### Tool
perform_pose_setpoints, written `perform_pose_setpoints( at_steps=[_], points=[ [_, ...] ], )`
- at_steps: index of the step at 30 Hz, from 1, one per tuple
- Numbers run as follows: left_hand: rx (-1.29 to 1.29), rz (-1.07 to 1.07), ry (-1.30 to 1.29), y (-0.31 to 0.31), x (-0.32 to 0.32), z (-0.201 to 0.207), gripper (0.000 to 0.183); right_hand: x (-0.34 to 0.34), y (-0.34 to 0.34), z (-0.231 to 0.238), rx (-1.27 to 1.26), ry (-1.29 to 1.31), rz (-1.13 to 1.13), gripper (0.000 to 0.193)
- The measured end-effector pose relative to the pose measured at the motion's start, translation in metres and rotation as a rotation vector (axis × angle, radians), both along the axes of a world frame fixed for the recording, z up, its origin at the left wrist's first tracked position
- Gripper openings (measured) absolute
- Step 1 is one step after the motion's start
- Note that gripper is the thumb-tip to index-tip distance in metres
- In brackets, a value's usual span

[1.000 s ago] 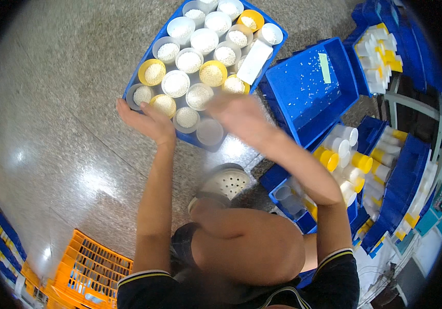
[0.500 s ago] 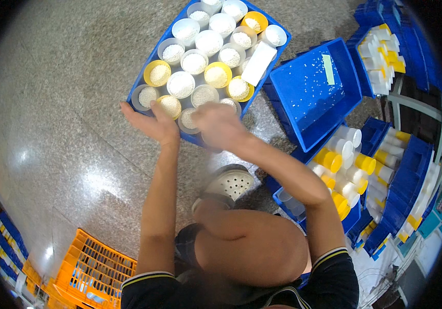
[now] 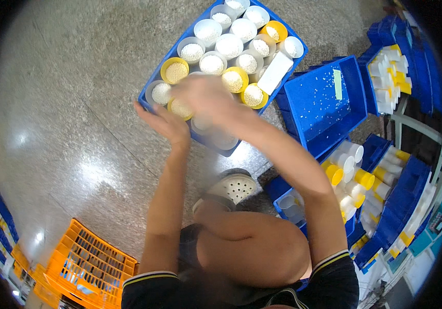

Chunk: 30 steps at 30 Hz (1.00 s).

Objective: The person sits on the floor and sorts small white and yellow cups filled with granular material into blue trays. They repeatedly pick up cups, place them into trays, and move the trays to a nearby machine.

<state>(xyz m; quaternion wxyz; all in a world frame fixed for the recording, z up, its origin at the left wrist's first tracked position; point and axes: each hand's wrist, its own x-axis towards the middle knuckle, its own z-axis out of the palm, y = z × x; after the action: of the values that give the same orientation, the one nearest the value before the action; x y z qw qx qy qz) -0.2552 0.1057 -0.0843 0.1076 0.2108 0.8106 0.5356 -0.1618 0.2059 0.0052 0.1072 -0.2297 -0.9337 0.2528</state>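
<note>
A blue crate (image 3: 296,66) on the floor is packed with rows of white, clear and yellow cups, most holding small white or cream beads. My left hand (image 3: 168,125) is at the crate's near left edge, beside a yellow cup (image 3: 180,109). Its fingers are stretched out and apart. Over the near cups is my right hand (image 3: 205,98), smeared by motion, so its fingers and anything in them cannot be made out. It hides part of the cups beneath. A clear cup (image 3: 224,140) stands in the near corner. On the right side lies a white card (image 3: 275,73).
Right of the crate stands another blue crate (image 3: 324,121) with scattered white beads and a pale green strip. Crates of stacked yellow and white cups (image 3: 364,178) lie beyond my right arm. An orange plastic basket (image 3: 92,268) sits at lower left. My shoe (image 3: 239,188) is near the crate.
My right hand has moved left and farther over the cups, toward my left hand. The left hand remains beside the crate's near left edge. The whole view has shifted slightly.
</note>
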Motion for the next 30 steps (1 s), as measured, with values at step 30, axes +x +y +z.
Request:
perform_pose_setpoints(
  at_steps=[30],
  points=[
    [-0.188,-0.017,-0.025,0.008,0.001,0.009,0.071,0.007,0.038,-0.013,0.321,0.208,-0.066,0.006]
  ],
)
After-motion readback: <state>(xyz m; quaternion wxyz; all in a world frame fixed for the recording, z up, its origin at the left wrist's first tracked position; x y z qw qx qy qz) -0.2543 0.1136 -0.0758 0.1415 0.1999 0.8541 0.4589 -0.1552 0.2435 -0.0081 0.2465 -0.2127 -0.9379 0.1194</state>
